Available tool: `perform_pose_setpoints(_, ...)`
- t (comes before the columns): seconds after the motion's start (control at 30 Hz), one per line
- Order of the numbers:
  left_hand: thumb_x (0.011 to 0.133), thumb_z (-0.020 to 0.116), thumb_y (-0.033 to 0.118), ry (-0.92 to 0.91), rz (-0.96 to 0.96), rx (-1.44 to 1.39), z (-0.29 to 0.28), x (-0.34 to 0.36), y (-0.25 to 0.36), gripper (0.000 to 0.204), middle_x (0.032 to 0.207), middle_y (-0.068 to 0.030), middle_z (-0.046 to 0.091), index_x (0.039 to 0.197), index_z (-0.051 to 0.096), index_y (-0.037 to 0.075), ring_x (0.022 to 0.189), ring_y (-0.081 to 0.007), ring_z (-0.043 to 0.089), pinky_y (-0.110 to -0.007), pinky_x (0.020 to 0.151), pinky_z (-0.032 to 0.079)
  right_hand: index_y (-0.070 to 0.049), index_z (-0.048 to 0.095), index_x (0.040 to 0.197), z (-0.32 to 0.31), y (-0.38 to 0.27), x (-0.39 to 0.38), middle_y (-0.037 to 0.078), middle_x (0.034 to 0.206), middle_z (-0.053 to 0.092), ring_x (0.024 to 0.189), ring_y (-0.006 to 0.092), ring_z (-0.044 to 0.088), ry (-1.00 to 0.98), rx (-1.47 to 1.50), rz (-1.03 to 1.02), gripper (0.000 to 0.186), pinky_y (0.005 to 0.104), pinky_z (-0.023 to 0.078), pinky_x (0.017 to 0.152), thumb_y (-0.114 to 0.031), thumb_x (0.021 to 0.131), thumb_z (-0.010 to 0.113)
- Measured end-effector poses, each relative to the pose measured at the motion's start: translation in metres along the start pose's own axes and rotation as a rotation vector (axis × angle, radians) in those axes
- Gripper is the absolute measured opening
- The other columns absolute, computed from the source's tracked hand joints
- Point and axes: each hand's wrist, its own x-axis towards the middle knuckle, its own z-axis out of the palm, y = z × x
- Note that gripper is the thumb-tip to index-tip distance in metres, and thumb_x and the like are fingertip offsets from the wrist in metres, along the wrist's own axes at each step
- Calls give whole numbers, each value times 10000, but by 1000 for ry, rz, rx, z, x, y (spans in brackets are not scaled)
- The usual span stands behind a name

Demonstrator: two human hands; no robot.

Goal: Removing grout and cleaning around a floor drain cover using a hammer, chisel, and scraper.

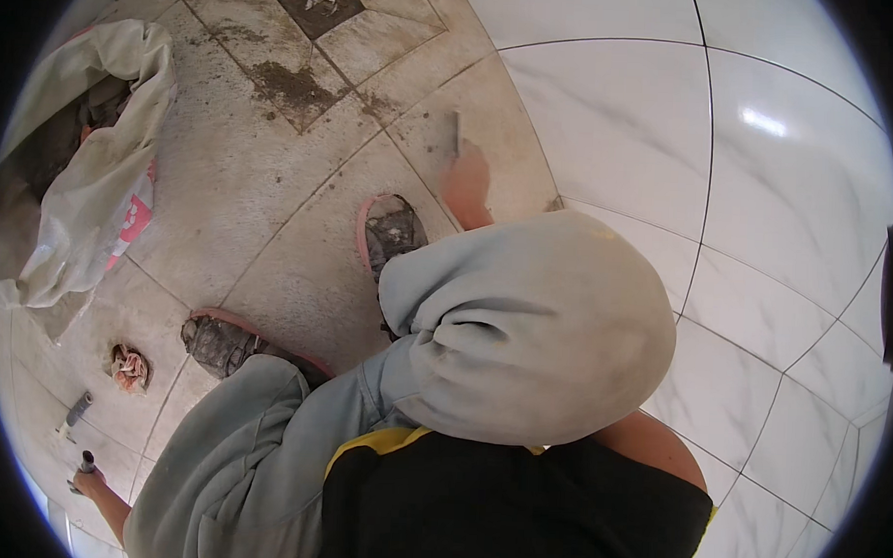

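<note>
At the upper middle, my right hand (466, 186) is closed and blurred by motion over the floor tiles. From it sticks up a narrow grey flat-bladed tool (455, 134), too smeared to name more exactly. Low at the left, my left hand (89, 481) is wrapped round a dark-handled tool (88, 460), whose working end I cannot make out. Just beyond that hand lies another tool with a grey grip (80, 407) on the floor. Loose dark dirt (294, 87) is spread to the left of my right hand.
A big pale sack (148, 91) stands gaping at the left with dark debris inside. Near it is a floor hole stuffed with crumpled orange-pink material (129, 368). A square drain (320, 4) sits at the top. White wall tiles (619, 118) rise at the right. My shoes (394, 233) are between.
</note>
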Motion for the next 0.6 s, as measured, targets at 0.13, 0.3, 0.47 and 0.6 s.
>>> perform_pose_setpoints(0.13, 866, 682, 333, 103, 14, -62, 12, -10, -30, 559, 1331, -156, 504, 1308, 502, 42, 1242, -308, 467, -407, 1015, 403, 66, 615, 1128, -20, -51, 5, 307, 1058, 629, 997, 454, 618, -234, 98, -160, 364, 528, 485, 871, -227, 919, 561)
perform_pose_setpoints(0.3, 857, 701, 260, 233, 10, -95, 5, -20, -74, 473, 1245, -175, 547, 1233, 547, 19, 1161, -325, 524, -413, 952, 451, 14, 642, 991, -16, -31, 77, 240, 912, 662, 886, 434, 655, -88, -36, -259, 221, 523, 516, 774, -180, 891, 604)
perform_pose_setpoints(0.47, 847, 720, 187, 330, 51, -120, 3, -19, -88, 386, 1158, -194, 591, 1157, 591, -4, 1081, -341, 580, -419, 889, 499, 2, 662, 894, 0, 11, 120, 236, 878, 671, 829, 422, 657, 40, -183, -391, 214, 523, 516, 723, -201, 886, 598)
perform_pose_setpoints(0.6, 839, 735, 129, 405, 84, -134, 3, -21, -101, 317, 1089, -209, 625, 1097, 627, -22, 1017, -354, 626, -424, 839, 538, -10, 643, 903, 7, -83, 29, 214, 924, 654, 863, 409, 650, -130, -67, -410, 180, 523, 519, 727, -175, 849, 595)
